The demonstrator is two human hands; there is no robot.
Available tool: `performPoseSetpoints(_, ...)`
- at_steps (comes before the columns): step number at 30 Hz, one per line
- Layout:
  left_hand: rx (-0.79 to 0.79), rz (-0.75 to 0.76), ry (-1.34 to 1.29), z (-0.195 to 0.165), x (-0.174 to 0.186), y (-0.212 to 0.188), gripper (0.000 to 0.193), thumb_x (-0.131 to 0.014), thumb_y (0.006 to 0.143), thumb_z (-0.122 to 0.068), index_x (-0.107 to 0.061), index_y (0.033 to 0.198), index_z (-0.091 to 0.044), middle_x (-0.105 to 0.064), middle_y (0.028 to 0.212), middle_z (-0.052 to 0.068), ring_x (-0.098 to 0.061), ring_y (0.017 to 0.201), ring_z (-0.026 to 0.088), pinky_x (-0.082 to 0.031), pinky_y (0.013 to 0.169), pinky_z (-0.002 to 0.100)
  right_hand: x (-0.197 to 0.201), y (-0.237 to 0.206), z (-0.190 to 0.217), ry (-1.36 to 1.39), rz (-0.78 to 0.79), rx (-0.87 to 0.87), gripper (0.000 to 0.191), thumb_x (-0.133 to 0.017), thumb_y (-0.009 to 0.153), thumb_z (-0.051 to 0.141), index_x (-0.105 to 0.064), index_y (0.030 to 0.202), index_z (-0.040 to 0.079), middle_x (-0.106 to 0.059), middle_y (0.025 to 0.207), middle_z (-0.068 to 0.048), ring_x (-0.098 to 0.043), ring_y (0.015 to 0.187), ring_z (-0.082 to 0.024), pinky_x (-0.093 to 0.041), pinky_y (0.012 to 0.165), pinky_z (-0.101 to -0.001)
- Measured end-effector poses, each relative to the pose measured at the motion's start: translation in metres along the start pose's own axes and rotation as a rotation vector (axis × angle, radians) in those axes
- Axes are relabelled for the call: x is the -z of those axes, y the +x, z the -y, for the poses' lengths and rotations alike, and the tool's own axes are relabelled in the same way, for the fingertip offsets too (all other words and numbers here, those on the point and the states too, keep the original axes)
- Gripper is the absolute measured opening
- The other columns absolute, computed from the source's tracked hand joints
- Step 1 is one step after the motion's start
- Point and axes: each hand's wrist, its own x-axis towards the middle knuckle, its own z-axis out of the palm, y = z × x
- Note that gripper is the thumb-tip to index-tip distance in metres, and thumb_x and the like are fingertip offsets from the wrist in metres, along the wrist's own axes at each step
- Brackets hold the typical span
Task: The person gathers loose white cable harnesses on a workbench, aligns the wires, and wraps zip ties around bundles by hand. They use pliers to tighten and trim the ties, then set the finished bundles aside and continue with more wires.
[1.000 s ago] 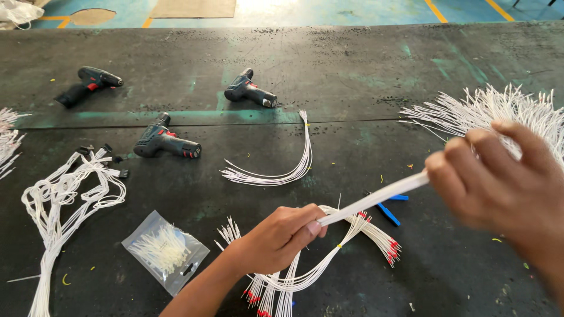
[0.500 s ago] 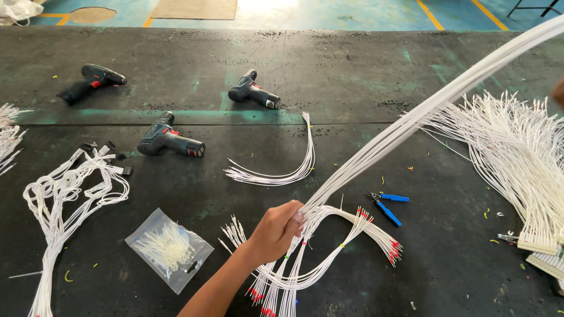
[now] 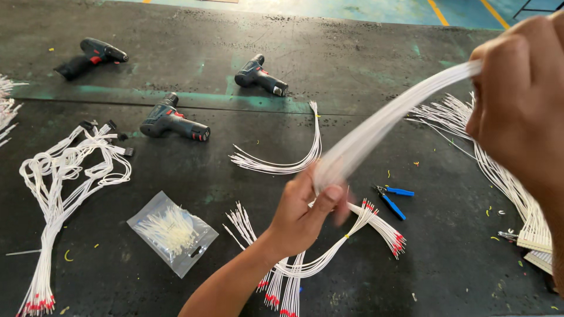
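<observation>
- The left hand [image 3: 302, 214] is closed round the lower end of a white wire bundle [image 3: 388, 120]; the right hand [image 3: 520, 100], also closed, grips its upper end.
- The bundle stretches taut between them above the dark table [image 3: 352, 53].
- It looks light, limp and fairly slick; gripping near both ends probably keeps the strands together.
- One container: a clear bag [image 3: 171, 232] lying flat left of the left hand, holding white cable ties.

I see both of the person's arms bare: no sleeve, glove, watch or ring in view. The left hand [image 3: 305, 214] shows with its forearm uncovered to the frame's lower edge. The right hand [image 3: 520, 100] fills the upper right corner, close and partly cropped.
</observation>
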Motion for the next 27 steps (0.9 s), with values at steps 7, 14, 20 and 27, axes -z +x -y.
performPoseSetpoints(7, 0.136, 0.222, 0.360, 0.034, 0.053, -0.070, 0.031, -0.048, 0.112, -0.022, -0.052, 0.089, -0.001, -0.048, 0.066, 0.006, -0.045, 0.058, 0.015, -0.042, 0.057, 0.033, -0.074, -0.066, -0.046, -0.104, 0.080, -0.075, 0.014, -0.066, 0.109, 0.000, -0.055, 0.101, 0.004, -0.056, 0.098, -0.010, -0.053, 0.090, -0.025, -0.041, 0.087, -0.0363)
performPoseSetpoints(14, 0.642, 0.347, 0.354, 0.051, 0.099, -0.127, 0.032, -0.047, 0.108, -0.025, -0.051, 0.086, -0.002, -0.054, 0.061, 0.010, -0.053, 0.054, 0.026, -0.045, 0.056, 0.035, -0.145, -0.118, -0.017, 0.065, -0.020, -0.052, 0.012, -0.065, 0.098, -0.002, -0.059, 0.107, 0.006, -0.065, 0.105, -0.009, -0.062, 0.101, -0.026, -0.041, 0.099, -0.0387)
performPoseSetpoints(20, -0.217, 0.006, 1.153, 0.074, 0.077, -0.113, 0.017, -0.061, 0.098, -0.019, -0.056, 0.088, -0.006, -0.058, 0.072, 0.008, -0.060, 0.062, 0.026, -0.046, 0.055, 0.035, -0.199, -0.084, -0.029, 0.078, -0.229, -0.089, 0.014, -0.060, 0.112, 0.007, -0.059, 0.124, 0.001, -0.060, 0.150, -0.022, -0.053, 0.143, -0.041, -0.034, 0.121, -0.0568)
performPoseSetpoints(27, -0.269, 0.319, 1.784, 0.148, 0.027, -0.053, 0.015, -0.065, 0.091, -0.022, -0.059, 0.083, -0.010, -0.057, 0.070, 0.000, -0.063, 0.062, 0.016, -0.048, 0.049, 0.031, -0.236, -0.075, 0.023, -0.401, 0.387, 0.068, 0.030, -0.062, 0.089, 0.020, -0.069, 0.114, 0.006, -0.068, 0.131, -0.018, -0.058, 0.132, -0.034, -0.042, 0.106, -0.0494)
